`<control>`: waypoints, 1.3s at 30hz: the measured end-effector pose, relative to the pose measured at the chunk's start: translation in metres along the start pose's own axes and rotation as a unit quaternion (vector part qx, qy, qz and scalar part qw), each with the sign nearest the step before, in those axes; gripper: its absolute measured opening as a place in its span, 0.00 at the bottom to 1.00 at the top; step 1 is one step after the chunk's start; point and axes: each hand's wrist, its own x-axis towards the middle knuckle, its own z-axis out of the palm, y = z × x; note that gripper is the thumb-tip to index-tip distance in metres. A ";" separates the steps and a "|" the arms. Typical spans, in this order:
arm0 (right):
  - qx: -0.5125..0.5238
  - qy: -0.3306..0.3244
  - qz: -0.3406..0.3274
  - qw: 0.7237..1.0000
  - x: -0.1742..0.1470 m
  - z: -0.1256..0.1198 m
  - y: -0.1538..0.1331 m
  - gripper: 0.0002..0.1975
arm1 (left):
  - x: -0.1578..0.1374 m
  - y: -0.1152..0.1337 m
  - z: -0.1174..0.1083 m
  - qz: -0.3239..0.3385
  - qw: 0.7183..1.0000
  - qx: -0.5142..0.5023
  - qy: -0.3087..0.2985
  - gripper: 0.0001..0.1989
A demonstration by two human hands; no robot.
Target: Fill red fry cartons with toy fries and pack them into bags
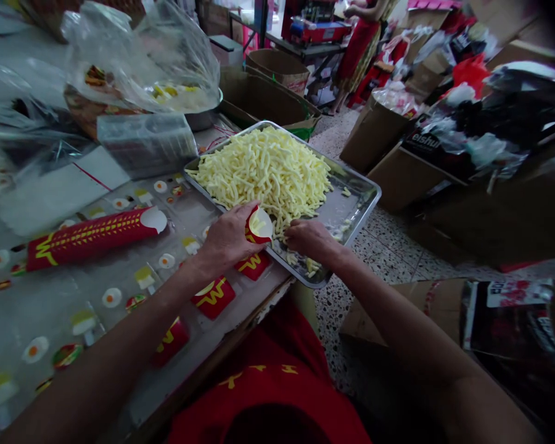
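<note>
A small red carton with a white-lined mouth [259, 226] is held at the near edge of a rectangular silver metal tray [333, 203], clamped by the left hand [231, 235]. With that carton taken as the clock's centre, a large heap of pale yellow, fry-like sticks [268, 172] is piled in the tray at 12 o'clock. The right hand [309, 238] is placed at 3 o'clock, its fingers bunched together among loose sticks; whether any are pinched cannot be told.

The filling of cartons appears to be under way, and from the size of the heap much seems to be left. A long nested stack of red cartons with yellow markings [92, 239], presumably unused, is laid at 9 o'clock on the grey counter [130, 266]. Three red cartons with yellow zigzag marks [214, 298] are lined up between 6 and 8 o'clock; they may be finished, but their contents cannot be confirmed.

The held carton's body is largely covered by fingers, so its fill cannot be judged. The yellow contents of a clear plastic bag [148, 55] at 11 o'clock are blurred by the film. A person in a red garment [354, 52] at 1 o'clock is cut off by the top edge.
</note>
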 end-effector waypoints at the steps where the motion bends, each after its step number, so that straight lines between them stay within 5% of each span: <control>1: 0.004 -0.005 0.008 1.000 0.002 0.000 0.001 0.10 | -0.001 0.000 -0.001 -0.001 1.000 0.003 0.002 0.43; 4: 0.102 0.052 0.078 0.990 0.000 -0.005 0.000 0.09 | -0.005 -0.001 -0.004 -0.008 1.000 0.014 0.006 0.43; 8: 0.326 0.163 0.162 0.917 -0.002 -0.023 -0.021 0.10 | -0.011 0.002 0.001 -0.018 0.999 0.033 0.003 0.43; 12: 0.270 0.214 0.173 0.923 0.015 -0.036 -0.063 0.09 | -0.018 0.014 0.013 -0.034 0.997 0.049 0.052 0.39; 15: 0.239 0.176 0.128 0.946 0.026 -0.042 -0.098 0.11 | -0.035 0.019 0.013 -0.075 0.989 0.060 0.110 0.33; 18: 0.264 0.136 -0.034 0.954 0.025 -0.050 -0.128 0.12 | -0.065 0.013 -0.003 -0.108 0.977 0.039 0.182 0.33; 21: 0.243 0.158 -0.195 0.937 0.022 -0.053 -0.157 0.11 | -0.108 0.002 -0.028 -0.153 0.953 -0.006 0.263 0.39; 24: 0.281 0.149 -0.246 0.916 0.023 -0.044 -0.202 0.12 | -0.164 -0.004 -0.054 -0.224 0.916 -0.047 0.329 0.44; 28: 0.412 -0.038 -0.295 0.861 0.035 -0.018 -0.291 0.15 | -0.268 -0.009 -0.090 -0.349 0.875 -0.071 0.328 0.49; 32: 0.351 -0.177 -0.351 0.850 0.050 0.000 -0.377 0.14 | -0.388 -0.018 -0.119 -0.436 0.854 0.045 0.282 0.54; 36: 0.164 -0.219 -0.442 0.854 0.046 0.009 -0.427 0.15 | -0.456 -0.036 -0.114 -0.393 0.885 0.147 0.205 0.52; 39: 0.058 -0.143 -0.486 0.860 0.033 0.014 -0.439 0.13 | -0.466 -0.049 -0.102 -0.331 0.913 0.159 0.179 0.48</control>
